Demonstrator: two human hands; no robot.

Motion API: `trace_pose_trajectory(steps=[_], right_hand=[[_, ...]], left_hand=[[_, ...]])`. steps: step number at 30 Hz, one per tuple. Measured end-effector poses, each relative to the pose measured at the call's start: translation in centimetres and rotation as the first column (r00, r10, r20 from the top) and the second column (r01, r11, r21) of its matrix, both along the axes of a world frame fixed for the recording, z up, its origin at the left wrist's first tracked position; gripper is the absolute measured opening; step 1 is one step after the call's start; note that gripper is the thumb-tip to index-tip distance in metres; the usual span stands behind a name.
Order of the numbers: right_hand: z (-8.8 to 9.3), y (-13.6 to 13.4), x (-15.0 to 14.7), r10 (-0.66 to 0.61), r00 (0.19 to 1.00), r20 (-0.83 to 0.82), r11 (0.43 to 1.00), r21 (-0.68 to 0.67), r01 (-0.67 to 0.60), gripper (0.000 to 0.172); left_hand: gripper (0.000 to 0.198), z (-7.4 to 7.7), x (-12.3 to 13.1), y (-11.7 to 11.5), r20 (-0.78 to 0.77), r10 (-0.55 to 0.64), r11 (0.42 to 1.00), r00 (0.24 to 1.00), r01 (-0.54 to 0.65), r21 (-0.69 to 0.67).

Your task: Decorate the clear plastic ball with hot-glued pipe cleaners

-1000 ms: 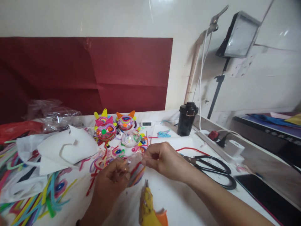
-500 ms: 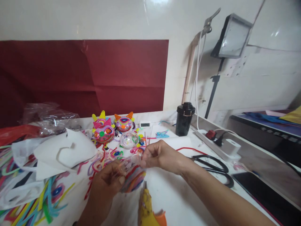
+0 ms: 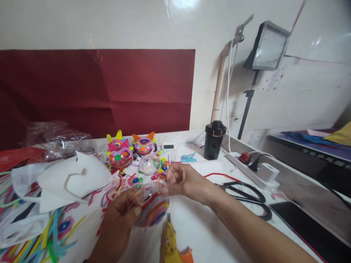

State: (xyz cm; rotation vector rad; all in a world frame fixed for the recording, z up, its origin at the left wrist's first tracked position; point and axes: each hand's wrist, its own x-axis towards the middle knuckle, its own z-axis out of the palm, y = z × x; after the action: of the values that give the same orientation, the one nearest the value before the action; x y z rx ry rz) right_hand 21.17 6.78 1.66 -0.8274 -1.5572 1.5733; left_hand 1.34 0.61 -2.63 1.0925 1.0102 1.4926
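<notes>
Between my hands is a clear plastic ball [image 3: 154, 211], its lower side covered in curved rainbow stripes of fuzzy strips and its upper part see-through. My left hand [image 3: 118, 215] grips it from the left, thumb in front and fingers bent behind. On the upper right, the fingertips of my right hand [image 3: 184, 182] pinch together at the clear part. A yellow hot glue gun [image 3: 170, 241] lies just below the ball, nozzle pointing away from me. Beyond my hands sits another clear ball [image 3: 150, 164], near two finished animal-face balls [image 3: 120, 157] with colourful ears.
White paper scraps [image 3: 74, 177] and coloured pipe cleaners [image 3: 46, 233] pile up on the left. Black-handled scissors [image 3: 246, 193], a phone [image 3: 304, 223] and a power strip [image 3: 252, 171] lie right. A black cup [image 3: 215, 140] and small digital clock [image 3: 168, 147] stand behind.
The striped ball has tipped slightly and shifted a little left and down, between the hands. Both hands keep nearly the same place, and the camera view has moved a little.
</notes>
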Motion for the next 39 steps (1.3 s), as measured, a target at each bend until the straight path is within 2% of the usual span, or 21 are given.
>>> trace_pose_trajectory(steps=[7, 14, 17, 22, 28, 39], right_hand=[[-0.18, -0.13, -0.06, 0.026, 1.0, -0.011, 1.0, -0.002, -0.026, 0.053], [-0.33, 0.18, 0.39, 0.089, 0.996, -0.02, 0.996, -0.015, -0.089, 0.046], [-0.38, 0.29, 0.28, 0.08, 0.997, -0.019, 0.996, -0.046, -0.081, 0.049], [-0.34, 0.26, 0.25, -0.007, 1.0, 0.012, 0.998, -0.058, 0.007, 0.056], [-0.11, 0.27, 0.36, 0.054, 0.996, 0.064, 0.997, -0.053, -0.05, 0.063], [-0.41, 0.57, 0.59, 0.109, 0.994, 0.026, 0.99, -0.096, -0.106, 0.048]], left_hand=[[0.023, 0.22, 0.38, 0.02, 0.12, 0.004, 0.999, 0.993, -0.001, -0.032], [0.021, 0.26, 0.27, 0.16, 0.139, -0.01, 1.0, 0.99, 0.014, -0.025], [0.022, 0.38, 0.28, 0.12, 0.148, 0.01, 1.0, 0.989, -0.006, -0.026], [0.025, 0.42, 0.43, 0.05, 0.158, 0.018, 0.999, 0.987, -0.01, -0.05], [0.021, 0.04, 0.42, 0.16, 0.163, 0.011, 0.998, 0.987, 0.0, -0.066], [0.018, -0.5, 0.6, 0.16, 0.224, -0.059, 0.998, 0.973, 0.063, -0.011]])
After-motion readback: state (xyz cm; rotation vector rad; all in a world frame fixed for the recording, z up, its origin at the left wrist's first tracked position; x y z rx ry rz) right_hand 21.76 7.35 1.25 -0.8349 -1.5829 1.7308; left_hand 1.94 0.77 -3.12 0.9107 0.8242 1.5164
